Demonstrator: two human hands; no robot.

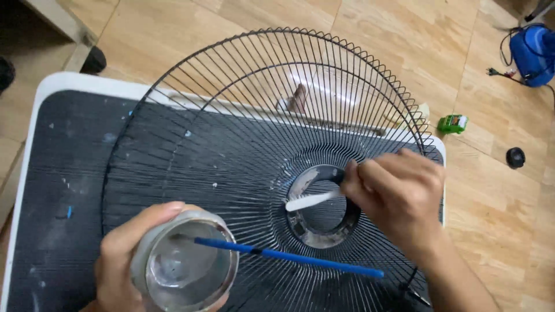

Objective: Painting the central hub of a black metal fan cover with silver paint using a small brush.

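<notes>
The left hand [124, 260] gripped a paint jar [185, 268] at lower left; the right hand [399, 199] pinched a white stick [312, 200] at the fan guard [260, 144] hub, mid-cleaning or touch-up.

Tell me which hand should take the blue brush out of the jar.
Right, probably. The left hand already grips the jar, while the brush handle points toward the right hand. That hand holds a white stick at the fan guard hub.

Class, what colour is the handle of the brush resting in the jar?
Blue handle, seen in the head view.
</notes>
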